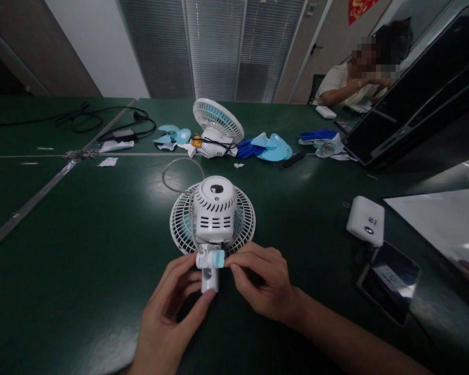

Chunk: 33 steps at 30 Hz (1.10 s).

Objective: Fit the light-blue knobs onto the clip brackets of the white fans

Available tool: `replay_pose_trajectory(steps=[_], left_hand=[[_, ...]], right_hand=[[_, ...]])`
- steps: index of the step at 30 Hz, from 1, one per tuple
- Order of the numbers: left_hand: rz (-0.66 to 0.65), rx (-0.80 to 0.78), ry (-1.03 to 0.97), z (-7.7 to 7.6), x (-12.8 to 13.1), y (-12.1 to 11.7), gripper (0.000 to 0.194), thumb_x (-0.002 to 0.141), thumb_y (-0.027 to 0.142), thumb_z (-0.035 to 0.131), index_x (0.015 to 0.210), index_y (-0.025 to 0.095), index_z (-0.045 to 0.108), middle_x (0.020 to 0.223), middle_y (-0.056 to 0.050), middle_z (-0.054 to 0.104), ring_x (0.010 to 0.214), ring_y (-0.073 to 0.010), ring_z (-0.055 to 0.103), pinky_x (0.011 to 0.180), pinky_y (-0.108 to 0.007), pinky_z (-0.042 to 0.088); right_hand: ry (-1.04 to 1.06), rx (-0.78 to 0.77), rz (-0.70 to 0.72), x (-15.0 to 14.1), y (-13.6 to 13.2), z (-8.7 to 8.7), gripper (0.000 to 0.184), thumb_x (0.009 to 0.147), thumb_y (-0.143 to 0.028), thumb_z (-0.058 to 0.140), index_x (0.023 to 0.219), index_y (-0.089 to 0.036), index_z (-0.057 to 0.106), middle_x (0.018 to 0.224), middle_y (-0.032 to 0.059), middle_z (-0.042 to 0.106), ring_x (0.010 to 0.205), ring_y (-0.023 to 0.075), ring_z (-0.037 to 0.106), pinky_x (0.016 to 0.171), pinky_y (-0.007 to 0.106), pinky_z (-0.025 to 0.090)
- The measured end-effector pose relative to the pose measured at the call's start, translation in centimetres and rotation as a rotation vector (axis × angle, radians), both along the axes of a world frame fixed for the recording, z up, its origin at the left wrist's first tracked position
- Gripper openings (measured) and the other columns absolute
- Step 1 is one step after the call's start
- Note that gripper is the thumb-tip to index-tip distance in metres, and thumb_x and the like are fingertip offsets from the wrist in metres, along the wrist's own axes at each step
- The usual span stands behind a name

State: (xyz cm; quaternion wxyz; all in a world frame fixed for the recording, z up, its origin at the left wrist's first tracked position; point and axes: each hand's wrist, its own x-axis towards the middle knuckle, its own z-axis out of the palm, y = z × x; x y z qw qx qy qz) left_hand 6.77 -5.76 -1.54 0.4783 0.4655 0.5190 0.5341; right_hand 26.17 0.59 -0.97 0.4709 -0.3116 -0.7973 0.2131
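A small white electric fan [214,208] lies grille down on the green table, its vented motor housing facing up. Toward me sticks out its white neck bracket [210,281], which my left hand [172,302] holds with fingers on the left side and thumb at the lower end. A light blue knob [218,259] sits on the right side of the neck joint. The thumb and forefinger of my right hand [266,278] are pinched together at the knob's outer edge. A thin grey cord [183,159] loops out beyond the housing.
Behind lies a second fan [219,122], with light blue blades [275,147] and blue gloves [320,136] nearby. A power bank [366,220] and a phone [391,281] lie at right, below a large black case [426,88]. A person [352,86] sits across the table.
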Motion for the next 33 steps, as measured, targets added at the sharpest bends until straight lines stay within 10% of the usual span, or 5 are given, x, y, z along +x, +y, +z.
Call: replay_pose_trajectory(steps=[33], left_hand=[[-0.025,0.000,0.022,-0.11,-0.14,-0.07,0.040,0.087,0.020,0.075,0.123,0.037,0.068,0.125,0.000,0.062,0.100,-0.0172,0.072,0.090,-0.027,0.065]], right_hand=[[0.024,0.028,0.069,-0.21,-0.21,0.06,0.022,0.093,-0.009,0.058,0.110,-0.018,0.069,0.092,0.0033,0.074,0.075,0.0108,0.068,0.065,0.022,0.052]])
